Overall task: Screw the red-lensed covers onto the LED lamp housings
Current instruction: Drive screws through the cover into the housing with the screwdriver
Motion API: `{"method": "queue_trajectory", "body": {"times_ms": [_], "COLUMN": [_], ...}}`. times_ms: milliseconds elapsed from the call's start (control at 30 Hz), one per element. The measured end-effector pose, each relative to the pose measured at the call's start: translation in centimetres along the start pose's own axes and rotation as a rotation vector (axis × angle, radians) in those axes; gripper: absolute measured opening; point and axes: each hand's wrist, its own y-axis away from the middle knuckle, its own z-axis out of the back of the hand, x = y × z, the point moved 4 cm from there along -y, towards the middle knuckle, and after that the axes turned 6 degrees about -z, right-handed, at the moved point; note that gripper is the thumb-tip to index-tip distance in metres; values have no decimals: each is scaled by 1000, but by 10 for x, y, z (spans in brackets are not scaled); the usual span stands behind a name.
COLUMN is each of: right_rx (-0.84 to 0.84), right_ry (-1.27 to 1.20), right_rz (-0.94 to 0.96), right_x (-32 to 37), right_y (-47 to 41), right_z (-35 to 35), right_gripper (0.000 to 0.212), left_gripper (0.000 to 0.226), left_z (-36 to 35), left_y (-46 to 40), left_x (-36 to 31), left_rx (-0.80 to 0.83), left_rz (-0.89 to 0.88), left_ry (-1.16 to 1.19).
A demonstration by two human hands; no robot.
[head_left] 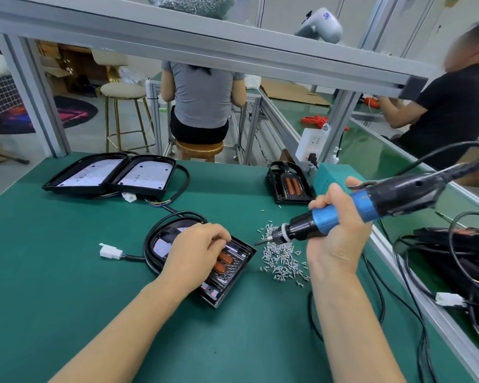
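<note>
On a green bench [67, 272], a rigid, light-looking red-lensed cover [227, 265] is pressed flat by the left hand [197, 251]; an electric screwdriver [343, 217] is held in the right hand's [338, 230] grip

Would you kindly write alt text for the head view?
A person's left hand presses on a lamp cover on a green table while the right hand grips an electric screwdriver, its tip above a pile of loose screws.
</note>
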Motion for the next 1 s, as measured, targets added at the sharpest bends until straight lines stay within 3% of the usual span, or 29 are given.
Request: {"method": "queue_trajectory", "body": {"times_ms": [167,267,400,600,733,1000], "right_rx": [-28,-47,-64,-43,-47,-50], "right_ry": [26,54,65,100,119,111], "right_rz": [46,60,53,70,100,80], "right_x": [22,28,30,34,38,36], "right_y": [-2,0,2,3,1,-4], "right_z": [17,27,36,42,46,51], "right_gripper": [25,25,25,26,25,26], "left_gripper": [24,14,20,30,27,25], "left_z": [-2,-12,-38,-70,-81,-93], "left_y": [-5,-19,-47,-84,-91,-93], "left_x": [-10,-32,-55,-45,-36,-41], "left_rx": [-50,-34,90,270,318,342], "left_rz": [8,-107,-163,-40,6,-74], "left_ry": [74,-124,-360,-639,-735,-818]}}
